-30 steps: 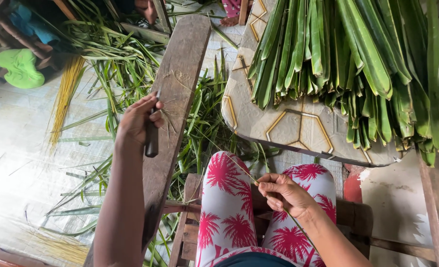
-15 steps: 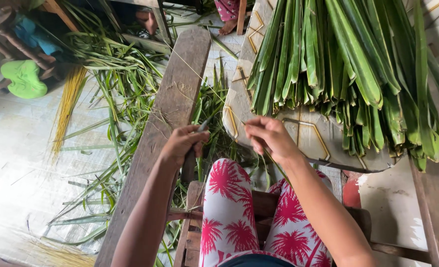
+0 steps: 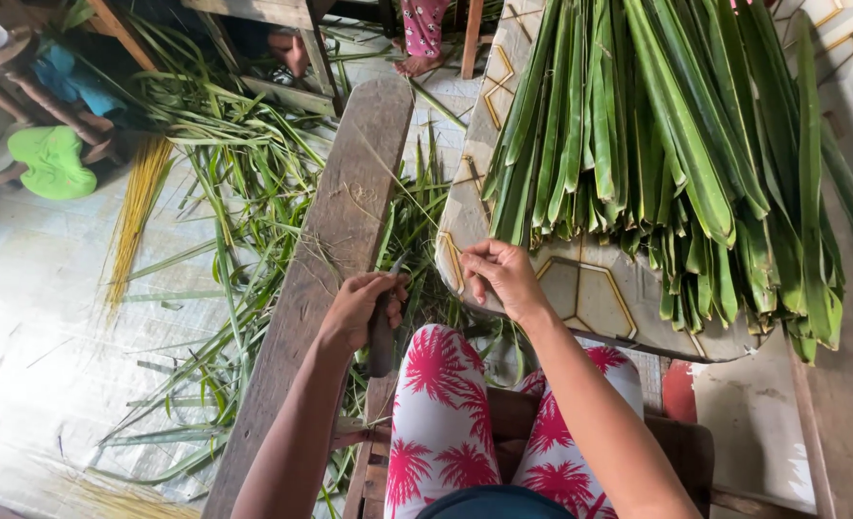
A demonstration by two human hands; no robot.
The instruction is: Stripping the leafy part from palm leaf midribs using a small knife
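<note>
Soft, even daylight, faint shadows, sharp focus, slight wide-angle stretch at edges.

Both hands sit close together, left hand [image 3: 357, 309] fisted, right hand [image 3: 500, 277] seemingly pinching.

Green leaves [image 3: 657, 125], red-and-white palm-print trousers [image 3: 441, 413]

We see two bare forearms with no sleeves, our left hand [image 3: 357, 306] and right hand [image 3: 503, 275], and white trousers [image 3: 446, 404] printed with pink-red palm trees.
</note>
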